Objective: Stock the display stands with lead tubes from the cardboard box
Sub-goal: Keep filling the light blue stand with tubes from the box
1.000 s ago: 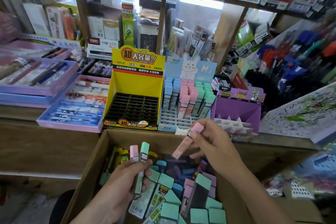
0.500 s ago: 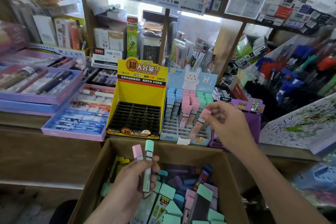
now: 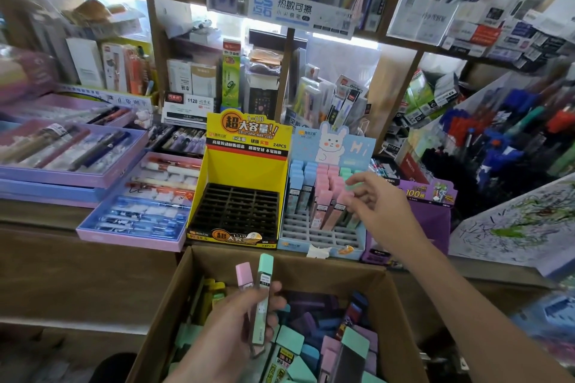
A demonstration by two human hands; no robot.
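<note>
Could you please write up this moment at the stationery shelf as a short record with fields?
Left hand: holds a pink-capped tube and a mint-capped tube upright over the cardboard box
Right hand: fingertips at the cap of a pink tube standing in the blue rabbit stand; grip unclear
Blue rabbit stand: back rows hold blue, pink and mint tubes; front slots unfilled
Yellow stand: black grid, no tubes visible
Cardboard box: many loose tubes inside

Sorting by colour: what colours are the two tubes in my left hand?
One pink tube, one mint tube; head view.
</note>
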